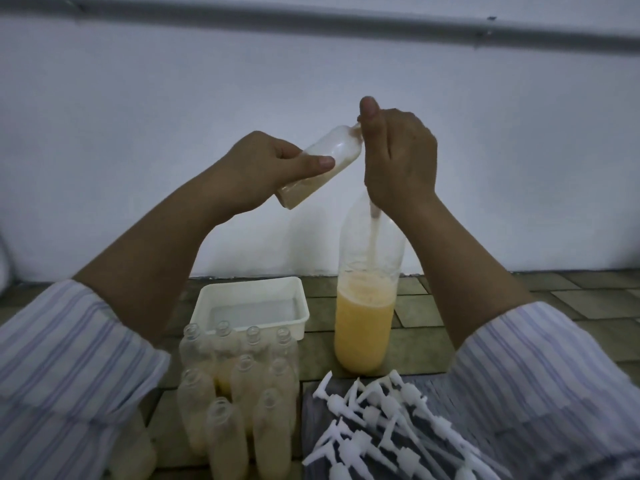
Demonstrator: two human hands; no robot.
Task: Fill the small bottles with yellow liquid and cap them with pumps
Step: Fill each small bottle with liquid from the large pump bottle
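My left hand (263, 168) holds a small clear bottle (332, 152) tilted, neck up and to the right, with some pale yellow liquid at its low end. My right hand (398, 157) is closed around a white pump, its thumb at the bottle's neck; the pump's tube (374, 233) hangs down below the fist. Behind the tube stands a large clear bottle (363, 327) about half full of yellow liquid. Several small open bottles (242, 389) stand grouped at the lower left. A heap of white pumps (391, 427) lies on dark cloth at the lower right.
A white rectangular plastic tub (298, 303) sits behind the small bottles on the tiled floor (588, 299). A pale wall (138, 98) rises close behind, with a pipe (311, 19) running along its top. Striped sleeves fill both lower corners.
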